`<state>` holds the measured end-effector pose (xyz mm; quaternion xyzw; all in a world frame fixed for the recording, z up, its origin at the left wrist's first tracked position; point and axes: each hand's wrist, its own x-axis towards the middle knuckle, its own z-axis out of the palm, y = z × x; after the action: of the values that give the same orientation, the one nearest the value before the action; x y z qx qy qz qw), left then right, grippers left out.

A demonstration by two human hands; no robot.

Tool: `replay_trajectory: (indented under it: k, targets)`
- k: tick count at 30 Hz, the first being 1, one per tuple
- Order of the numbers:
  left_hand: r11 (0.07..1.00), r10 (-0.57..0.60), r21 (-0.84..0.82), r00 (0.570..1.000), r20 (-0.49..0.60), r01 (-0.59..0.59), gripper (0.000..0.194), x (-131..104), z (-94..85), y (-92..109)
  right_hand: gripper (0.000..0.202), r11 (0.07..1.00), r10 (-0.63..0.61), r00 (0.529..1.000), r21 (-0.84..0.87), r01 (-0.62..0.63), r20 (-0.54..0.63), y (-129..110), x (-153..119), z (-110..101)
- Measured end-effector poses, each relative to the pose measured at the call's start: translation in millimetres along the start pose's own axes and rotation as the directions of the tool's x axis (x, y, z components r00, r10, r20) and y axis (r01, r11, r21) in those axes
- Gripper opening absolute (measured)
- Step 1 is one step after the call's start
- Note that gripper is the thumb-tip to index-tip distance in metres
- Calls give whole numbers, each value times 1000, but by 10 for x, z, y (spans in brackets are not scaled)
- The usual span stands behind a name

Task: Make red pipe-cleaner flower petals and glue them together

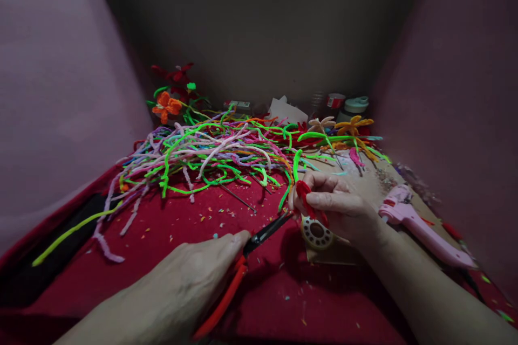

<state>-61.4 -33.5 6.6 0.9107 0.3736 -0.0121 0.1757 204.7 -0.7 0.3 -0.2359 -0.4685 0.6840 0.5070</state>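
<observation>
My left hand (198, 267) is closed round a pair of pliers (265, 234) with red handles and dark jaws. The tip of the jaws reaches the red pipe cleaner (306, 200), which is bent into a loop. My right hand (340, 205) pinches that loop between thumb and fingers. Whether the jaws touch or grip it, I cannot tell. Just below my right fingers lies a pale ring-shaped spool (318, 234) with dark holes round its face. A bright green pipe cleaner (297, 164) stands up behind the fingertips.
A heap of colored pipe cleaners (218, 151) covers the back of the red cloth (178, 229). At right, a pink glue gun (424, 232) rests on a brown board (335, 259). Pipe-cleaner flowers (167, 107) stand back left; a lidded jar (356, 107) stands back right.
</observation>
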Motion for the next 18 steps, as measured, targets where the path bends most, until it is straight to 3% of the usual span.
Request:
replay_trajectory:
  k: [5,14,18]
  targets:
    - [1000,-3,-15,1000,-12,3,53,-95,-1,-24,10,1000,24,1000,-17,-24,5,-2,-3,1]
    - [997,-1,-83,997,79,7,47,-51,-155,104,16,990,133,990,-45,-131,46,14,-37,-53]
    - [999,-23,-27,994,109,26,50,-53,-153,103,17,986,162,986,-36,-160,50,9,-36,-48]
